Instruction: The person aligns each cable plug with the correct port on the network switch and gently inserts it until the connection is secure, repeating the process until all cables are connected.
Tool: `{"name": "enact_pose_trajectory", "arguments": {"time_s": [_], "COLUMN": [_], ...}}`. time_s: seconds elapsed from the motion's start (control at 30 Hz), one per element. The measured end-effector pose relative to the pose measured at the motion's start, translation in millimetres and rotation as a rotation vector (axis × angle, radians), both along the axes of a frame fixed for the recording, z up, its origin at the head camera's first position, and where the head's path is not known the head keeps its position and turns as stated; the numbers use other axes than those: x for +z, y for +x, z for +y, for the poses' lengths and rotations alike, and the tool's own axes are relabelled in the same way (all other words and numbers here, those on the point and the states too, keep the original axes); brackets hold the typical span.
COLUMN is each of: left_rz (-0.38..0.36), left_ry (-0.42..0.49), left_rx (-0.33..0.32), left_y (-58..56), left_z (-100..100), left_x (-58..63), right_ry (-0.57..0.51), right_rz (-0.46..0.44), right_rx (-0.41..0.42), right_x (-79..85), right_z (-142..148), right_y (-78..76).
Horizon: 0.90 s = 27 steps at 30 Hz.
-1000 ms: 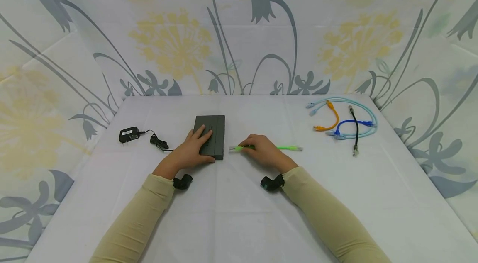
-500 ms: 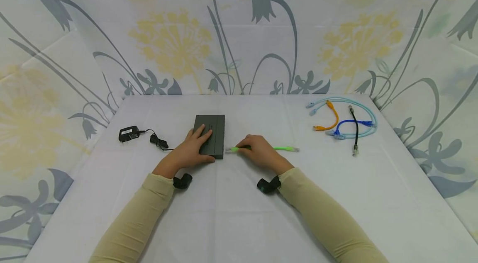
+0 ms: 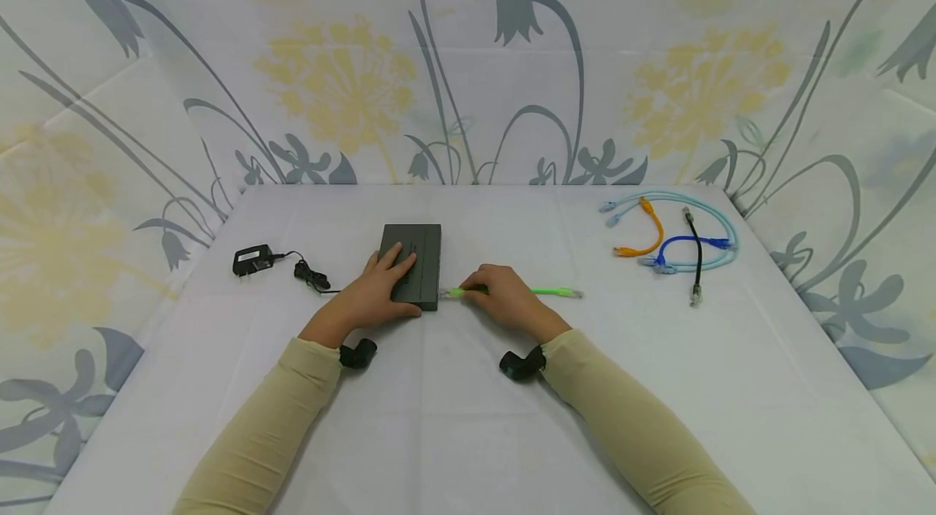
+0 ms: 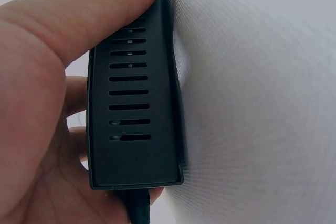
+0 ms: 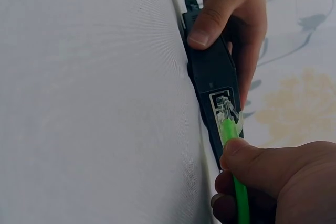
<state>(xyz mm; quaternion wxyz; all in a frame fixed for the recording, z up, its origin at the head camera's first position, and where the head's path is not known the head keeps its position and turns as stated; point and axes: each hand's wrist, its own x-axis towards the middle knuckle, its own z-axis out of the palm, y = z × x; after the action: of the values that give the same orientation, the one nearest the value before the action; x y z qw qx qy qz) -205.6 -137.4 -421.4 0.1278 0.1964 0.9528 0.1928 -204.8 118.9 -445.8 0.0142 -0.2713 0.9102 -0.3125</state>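
A dark grey network switch (image 3: 422, 243) lies flat on the white-covered table. My left hand (image 3: 368, 296) holds it down, fingers spread over its top and thumb along the slotted near side (image 4: 128, 93). On its right side, a clear plug (image 5: 223, 107) of a short green Ethernet cable (image 3: 557, 292) sits at the mouth of a port; how deep it goes cannot be told. My right hand (image 3: 508, 300) pinches this cable just behind the plug, between thumb and fingers. The cable's other end trails rightward past the hand.
A black power adapter (image 3: 253, 261) lies left, its bundled cord (image 3: 312, 279) running toward the switch. Back right are light blue (image 3: 727, 218), orange (image 3: 660, 229), dark blue (image 3: 683, 238) and black (image 3: 698, 259) network cables, overlapping. A floral-printed cloth (image 3: 468, 93) borders the table.
The right hand has moved slightly left with the green cable, bringing its plug from just short of the switch up to the port. The left hand and switch have stayed in place.
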Motion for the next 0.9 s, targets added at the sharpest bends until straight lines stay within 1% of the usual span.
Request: {"name": "enact_pose_trajectory", "arguments": {"time_s": [0.4, 0.77, 0.9], "left_rz": [-0.005, 0.006, 0.001], "left_ry": [0.0, -0.01, -0.001], "left_rx": [0.003, -0.002, 0.003], "left_y": [1.4, -0.1, 0.1], "left_z": [0.6, 0.3, 0.6], "left_x": [1.1, 0.3, 1.1], "right_ry": [-0.003, -0.004, -0.009], "right_rz": [0.014, 0.026, 0.031], "right_rx": [0.009, 0.012, 0.015], "right_x": [-1.8, -3.4, -5.2], "right_z": [-4.3, -6.4, -6.5], "right_y": [0.2, -0.8, -1.8]}}
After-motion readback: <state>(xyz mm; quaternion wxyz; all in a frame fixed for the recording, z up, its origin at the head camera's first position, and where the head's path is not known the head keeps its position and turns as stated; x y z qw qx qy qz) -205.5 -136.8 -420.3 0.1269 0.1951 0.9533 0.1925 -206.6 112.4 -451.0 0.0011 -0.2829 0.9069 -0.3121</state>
